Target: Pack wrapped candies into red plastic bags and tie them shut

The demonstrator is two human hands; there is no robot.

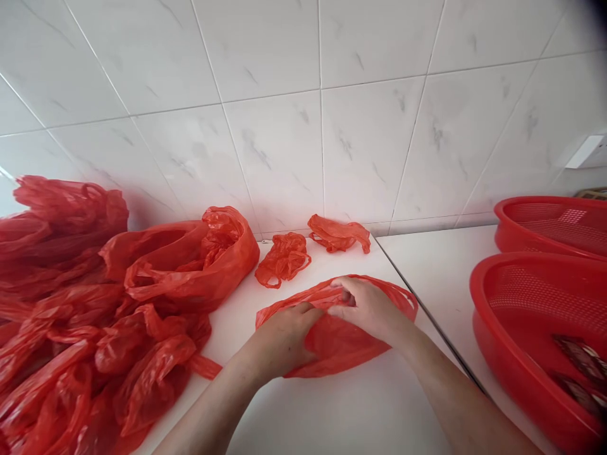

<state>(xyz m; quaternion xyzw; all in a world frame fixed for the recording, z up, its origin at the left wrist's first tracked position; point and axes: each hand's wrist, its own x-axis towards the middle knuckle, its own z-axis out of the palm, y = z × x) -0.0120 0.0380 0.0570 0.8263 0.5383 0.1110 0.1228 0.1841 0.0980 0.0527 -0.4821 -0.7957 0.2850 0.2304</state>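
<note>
A red plastic bag lies spread out on the white table in front of me, its mouth partly open and a handle loop at its right end. My left hand rests on the left part of this bag, thumb apart from the fingers. Over the bag's upper right part is my right hand, its thumb and forefinger apart and the other fingers bent. Red film shows in the gap, and I see nothing gripped there. Just beyond the bag lie two crumpled red bags, one to the left and one by the wall.
A large heap of red plastic bags covers the left side. On the right stand two red plastic baskets, a near one with dark wrapped packets and one behind it. A white tiled wall closes the back.
</note>
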